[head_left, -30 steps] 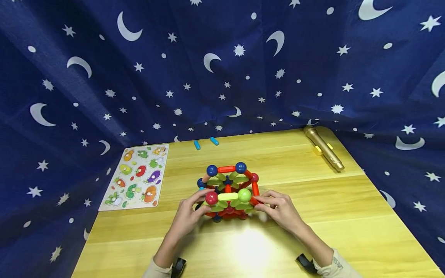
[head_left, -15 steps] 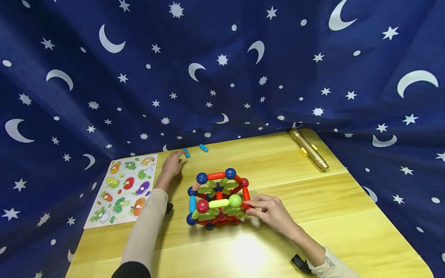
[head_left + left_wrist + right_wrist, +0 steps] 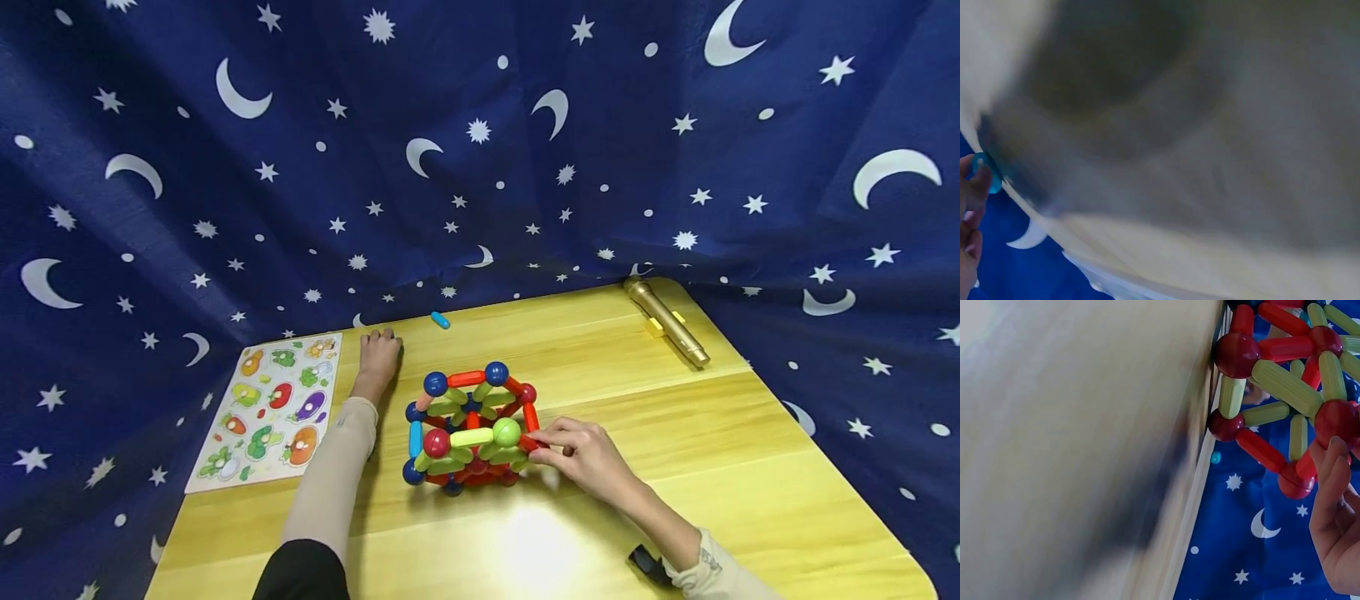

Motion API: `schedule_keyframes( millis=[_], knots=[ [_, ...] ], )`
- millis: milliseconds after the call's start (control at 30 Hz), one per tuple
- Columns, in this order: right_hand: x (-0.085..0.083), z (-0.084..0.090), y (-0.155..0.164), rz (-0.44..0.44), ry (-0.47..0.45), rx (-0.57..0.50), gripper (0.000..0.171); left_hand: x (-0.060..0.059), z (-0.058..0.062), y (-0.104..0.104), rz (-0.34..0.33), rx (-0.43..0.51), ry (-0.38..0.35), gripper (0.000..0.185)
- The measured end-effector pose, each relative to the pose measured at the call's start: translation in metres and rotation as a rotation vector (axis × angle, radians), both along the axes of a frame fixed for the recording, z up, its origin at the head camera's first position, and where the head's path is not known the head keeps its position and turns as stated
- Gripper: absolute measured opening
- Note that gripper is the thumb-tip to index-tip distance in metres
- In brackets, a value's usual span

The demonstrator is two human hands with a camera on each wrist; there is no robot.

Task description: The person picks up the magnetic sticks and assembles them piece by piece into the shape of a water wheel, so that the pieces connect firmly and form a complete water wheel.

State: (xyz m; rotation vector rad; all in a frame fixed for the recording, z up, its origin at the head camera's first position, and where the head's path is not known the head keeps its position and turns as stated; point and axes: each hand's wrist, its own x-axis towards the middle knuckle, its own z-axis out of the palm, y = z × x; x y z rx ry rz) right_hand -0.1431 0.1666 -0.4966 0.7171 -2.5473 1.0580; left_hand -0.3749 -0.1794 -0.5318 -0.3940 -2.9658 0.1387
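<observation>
A cage of magnetic sticks and balls in red, green and blue stands mid-table. My right hand pinches a red part on its right side; the right wrist view shows its fingertips against a red ball. My left hand is stretched to the far left of the table, fingers curled over a short blue stick, which only the left wrist view shows at the fingertips.
A second blue stick lies near the back edge. A vegetable puzzle board lies at the left. A gold cylinder with a yellow block lies at the back right. Star-patterned blue cloth surrounds the wooden table.
My left hand left the structure, reached to the back left and closed over one of the two blue sticks. The right hand stayed on the structure.
</observation>
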Motion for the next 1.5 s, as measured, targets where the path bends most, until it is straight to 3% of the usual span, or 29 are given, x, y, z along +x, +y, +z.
schedule_keyframes(
  millis=[167,233,300,367,433,500,567,633,733,833,1033,1133,1267,1500],
  knots=[
    [-0.003,0.003,0.005,-0.024,-0.02,-0.015,0.027,0.008,-0.002,-0.011,-0.091,-0.075,0.132,0.022],
    [-0.004,0.004,0.006,-0.029,-0.025,-0.025,0.027,0.015,0.002,-0.014,-0.087,-0.022,0.152,0.017],
    [-0.005,0.005,0.006,-0.034,-0.026,-0.031,0.027,0.029,0.014,-0.014,-0.031,0.178,0.112,0.012],
    [-0.005,0.005,0.004,-0.034,-0.026,-0.036,0.027,0.049,0.032,-0.012,0.052,0.491,0.063,0.017],
    [-0.003,0.004,0.003,-0.029,-0.032,-0.042,0.026,0.075,0.055,-0.01,0.145,0.838,0.022,0.029],
    [-0.002,0.003,0.001,-0.022,-0.037,-0.048,0.026,0.105,0.077,-0.007,0.219,1.103,-0.041,0.037],
    [0.0,0.003,0.0,-0.016,-0.04,-0.051,0.026,0.131,0.093,-0.003,0.254,1.256,-0.119,0.043],
    [0.0,0.003,-0.002,-0.017,-0.037,-0.052,0.026,0.152,0.104,0.004,0.268,1.34,-0.232,0.046],
    [-0.002,0.004,-0.002,-0.023,-0.032,-0.046,0.025,0.17,0.11,0.014,0.244,1.382,-0.373,0.046],
    [-0.004,0.004,-0.002,-0.021,-0.027,-0.041,0.025,0.179,0.109,0.024,0.229,1.408,-0.439,0.042],
    [-0.001,-0.001,-0.002,-0.021,-0.019,-0.047,0.026,0.183,0.103,0.035,0.231,1.461,-0.471,0.039],
    [0.001,-0.003,-0.003,-0.016,-0.023,-0.057,0.025,0.185,0.101,0.037,0.237,1.468,-0.484,0.051],
    [0.002,-0.003,-0.004,-0.013,-0.032,-0.064,0.025,0.183,0.102,0.038,0.196,1.44,-0.502,0.065],
    [0.001,-0.003,-0.005,-0.003,-0.012,-0.07,0.025,0.178,0.102,0.039,0.092,1.366,-0.547,0.057]
  ],
)
